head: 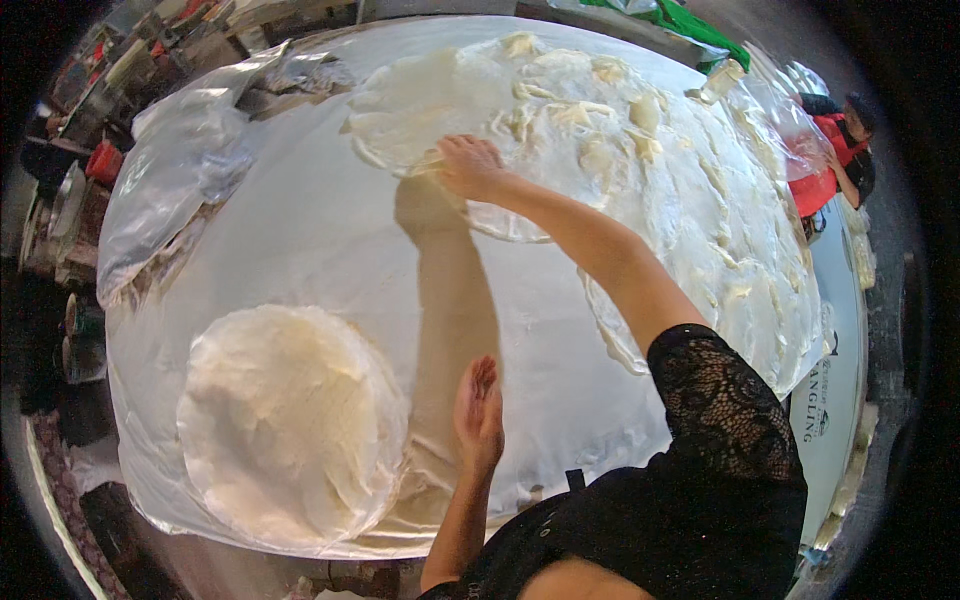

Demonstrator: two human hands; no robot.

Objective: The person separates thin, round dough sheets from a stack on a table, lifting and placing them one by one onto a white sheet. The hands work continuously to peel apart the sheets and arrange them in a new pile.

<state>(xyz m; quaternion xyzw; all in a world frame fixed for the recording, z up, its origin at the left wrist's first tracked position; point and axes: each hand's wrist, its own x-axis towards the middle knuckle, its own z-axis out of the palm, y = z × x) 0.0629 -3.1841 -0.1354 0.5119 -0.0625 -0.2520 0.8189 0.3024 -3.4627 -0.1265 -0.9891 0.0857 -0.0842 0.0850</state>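
Note:
My right hand (pixel 471 166) reaches across the table to the near edge of a thin, pale round sheet (pixel 420 90). The back of this hand faces up and its fingertips meet the sheet's edge; the thumb is hidden, so a grip cannot be made out. My left hand (pixel 480 412) is held above the table's near part, fingers extended, with nothing in it. Left of it lies a round, layered-looking stack of pale thin sheets (pixel 289 427). More thin sheets (pixel 675 187) lie wrinkled and overlapping across the table's right side.
Smooth plastic sheeting covers the large table (pixel 330 232). Bunched clear plastic (pixel 187 150) lies along its left edge. A clear container (pixel 721 81) and a green cloth (pixel 690 26) are at the far right. A person in a red apron (pixel 832 157) is beyond the right edge.

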